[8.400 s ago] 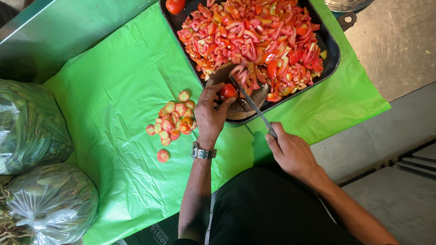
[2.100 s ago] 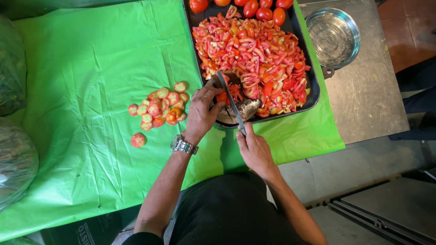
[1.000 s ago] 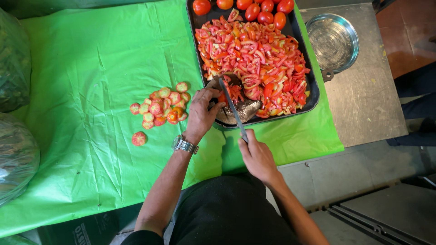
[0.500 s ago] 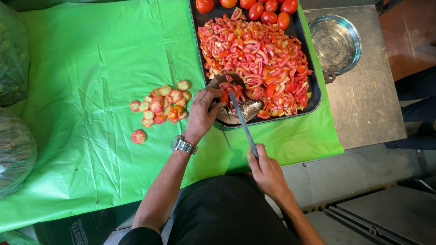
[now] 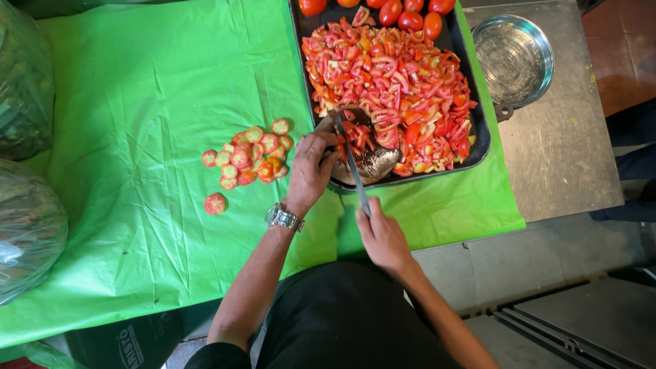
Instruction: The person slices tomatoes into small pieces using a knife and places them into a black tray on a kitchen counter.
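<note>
A black tray holds a heap of chopped tomato pieces, with whole tomatoes along its far edge. At the tray's near left corner lies a small wet cutting board. My left hand, with a wristwatch, presses a tomato onto that board. A knife is gripped in my right hand, its blade reaching over the board beside my left fingers.
A pile of cut-off tomato ends lies on the green table cover, one end apart. Clear plastic bags of greens sit at the left. A steel bowl stands on the grey surface at the right.
The view has drifted slightly. My right hand and the knife have pulled back toward me along the board, while my left hand stays on the tomato.
</note>
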